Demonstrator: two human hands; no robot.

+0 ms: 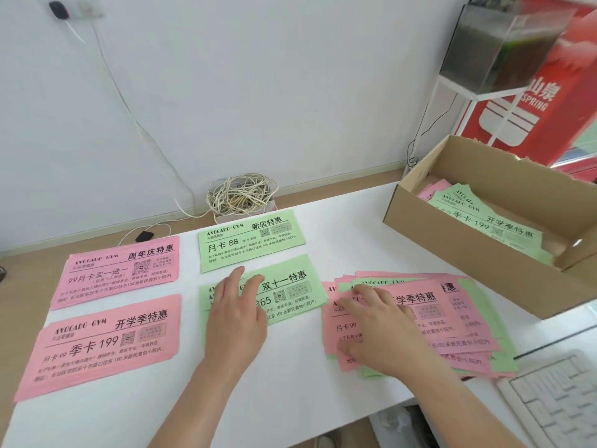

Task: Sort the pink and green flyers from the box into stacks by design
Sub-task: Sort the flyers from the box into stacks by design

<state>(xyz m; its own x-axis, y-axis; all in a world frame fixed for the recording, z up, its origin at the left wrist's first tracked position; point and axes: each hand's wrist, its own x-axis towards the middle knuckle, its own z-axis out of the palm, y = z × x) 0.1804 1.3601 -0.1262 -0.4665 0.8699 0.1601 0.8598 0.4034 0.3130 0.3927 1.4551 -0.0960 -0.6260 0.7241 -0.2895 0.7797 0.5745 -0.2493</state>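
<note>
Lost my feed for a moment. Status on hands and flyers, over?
Left hand flat on near green stack. Right hand on mixed pile, unsorted. More flyers in box. Nothing blocking.

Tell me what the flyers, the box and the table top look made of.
Flyers: thin matte coloured paper, pink and green; the sheets lie flat and fan out with slim edges. Box: plain brown cardboard, likely corrugated, unprinted, with a ragged raw rim. Table top: smooth white surface, probably laminate or painted board, with a faint sheen.

The left hand (237, 315) hides print on the lower green paper flyer (292, 297); white plastic keyboard (555, 402) cut off at the right edge.
</note>
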